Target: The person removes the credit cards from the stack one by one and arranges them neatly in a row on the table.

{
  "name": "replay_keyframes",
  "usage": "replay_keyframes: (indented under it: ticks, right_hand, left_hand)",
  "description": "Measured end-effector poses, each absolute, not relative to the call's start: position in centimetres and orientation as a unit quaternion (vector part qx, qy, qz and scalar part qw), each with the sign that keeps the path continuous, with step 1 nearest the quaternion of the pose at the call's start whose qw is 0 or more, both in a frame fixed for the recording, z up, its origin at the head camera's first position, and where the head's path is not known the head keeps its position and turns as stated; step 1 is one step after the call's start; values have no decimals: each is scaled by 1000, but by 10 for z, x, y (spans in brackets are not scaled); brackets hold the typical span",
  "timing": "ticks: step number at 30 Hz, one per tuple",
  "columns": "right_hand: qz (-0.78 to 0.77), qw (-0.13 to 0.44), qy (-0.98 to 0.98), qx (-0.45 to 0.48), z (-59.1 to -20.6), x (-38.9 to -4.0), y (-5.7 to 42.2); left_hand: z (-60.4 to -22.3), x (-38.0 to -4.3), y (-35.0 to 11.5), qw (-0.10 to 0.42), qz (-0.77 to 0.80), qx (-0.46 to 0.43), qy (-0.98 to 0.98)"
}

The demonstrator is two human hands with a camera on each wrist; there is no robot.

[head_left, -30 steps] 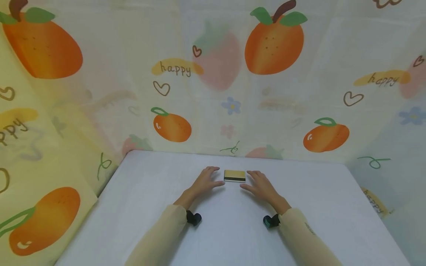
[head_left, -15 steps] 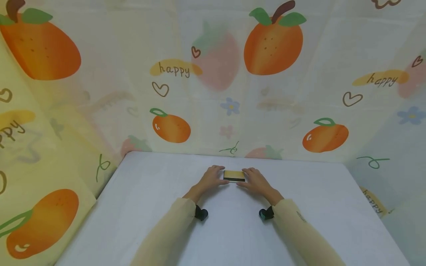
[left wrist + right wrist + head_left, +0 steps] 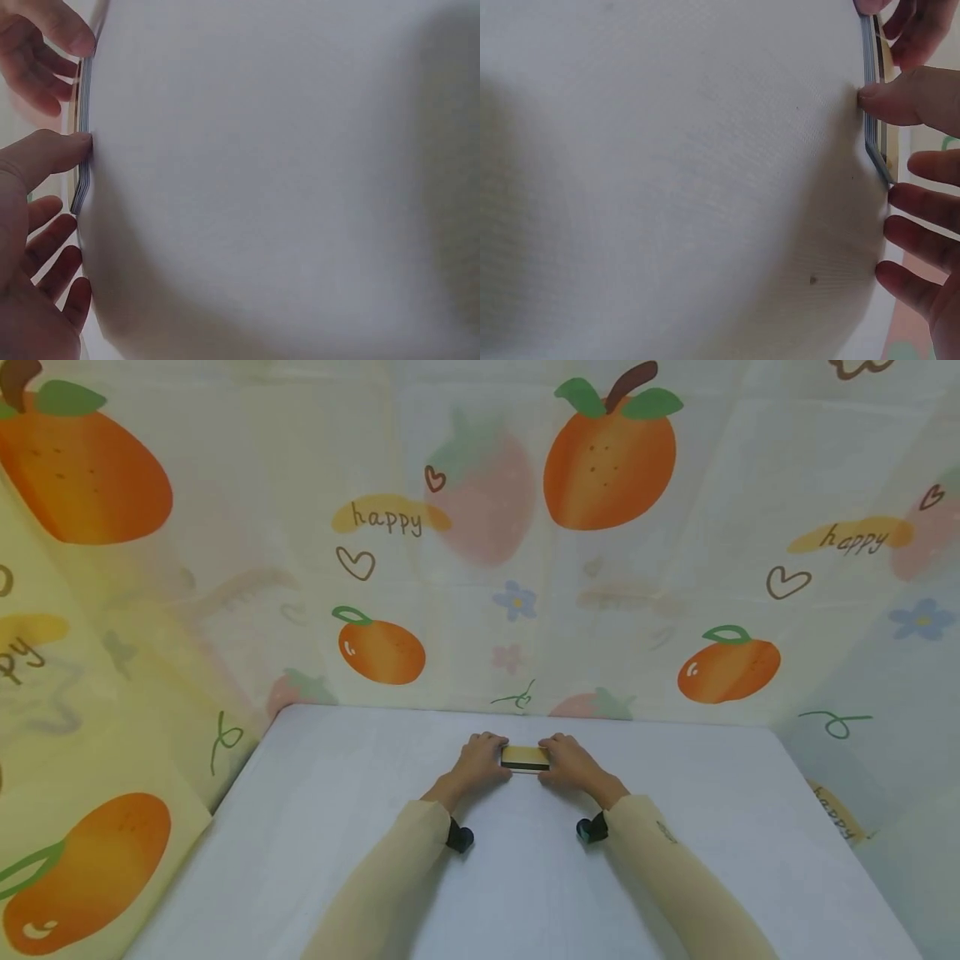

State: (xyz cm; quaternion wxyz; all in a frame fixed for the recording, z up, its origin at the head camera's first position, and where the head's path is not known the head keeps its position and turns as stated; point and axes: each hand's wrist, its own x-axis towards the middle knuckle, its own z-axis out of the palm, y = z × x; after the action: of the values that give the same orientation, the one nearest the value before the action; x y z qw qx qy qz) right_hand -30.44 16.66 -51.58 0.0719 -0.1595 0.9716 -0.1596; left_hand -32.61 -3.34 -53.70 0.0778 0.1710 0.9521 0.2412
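A thin stack of gold cards [image 3: 525,757] with a dark stripe lies flat near the far side of the white table [image 3: 337,802]. My left hand [image 3: 482,760] grips its left end and my right hand [image 3: 572,762] grips its right end. In the left wrist view the stack [image 3: 82,97] shows edge-on, with the left hand [image 3: 34,225] pressing its thumb on the near edge and curling its fingers behind. In the right wrist view the right hand [image 3: 930,187] likewise sets its thumb against the stack [image 3: 871,82], fingers on the far side.
Fruit-printed cloth walls [image 3: 480,568] close in the table at the back and on both sides. Small black cameras [image 3: 459,837] sit under each wrist. White tabletop lies between my arms and the near edge.
Both hands have moved inward from beside the stack and now hold its two ends. The stack has stayed in place.
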Motion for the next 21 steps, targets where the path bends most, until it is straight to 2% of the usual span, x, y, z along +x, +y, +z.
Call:
replay_keyframes:
  ticks: [10,21]
  right_hand:
    - [-168,101,966,-170,-508,-311,163]
    - [-183,113,965,-149,-508,-313,163]
  left_hand:
    - [-532,-329,-29,115,240,169,949]
    - [-526,-328,-29,126,246,167,946]
